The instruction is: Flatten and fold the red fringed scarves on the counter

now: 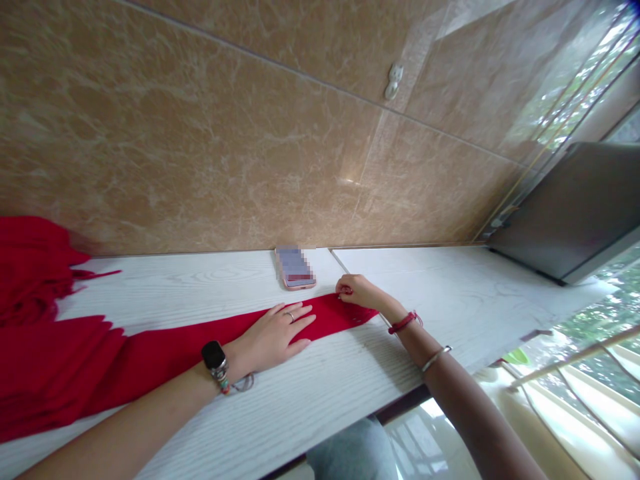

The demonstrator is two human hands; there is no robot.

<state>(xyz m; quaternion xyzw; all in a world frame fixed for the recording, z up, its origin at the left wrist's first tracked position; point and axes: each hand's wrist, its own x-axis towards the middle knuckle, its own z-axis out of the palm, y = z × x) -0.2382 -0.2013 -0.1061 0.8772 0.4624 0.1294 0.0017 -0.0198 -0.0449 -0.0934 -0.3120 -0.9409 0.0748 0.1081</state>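
Note:
A long red scarf point(150, 353) lies stretched across the white wooden table point(320, 393), bunched in a heap at the far left. My left hand point(277, 333) rests flat on the scarf with its fingers spread, a watch and a bead bracelet on the wrist. My right hand point(357, 291) pinches the scarf's far right corner, fingers closed on the cloth. A red cord and a metal bangle sit on that wrist.
A phone in a pink case point(295, 268) lies face up by the wall, just beyond the scarf. An open grey laptop point(570, 213) stands at the right end of the table. A tiled wall point(225, 133) runs behind the table. Windows lie to the right.

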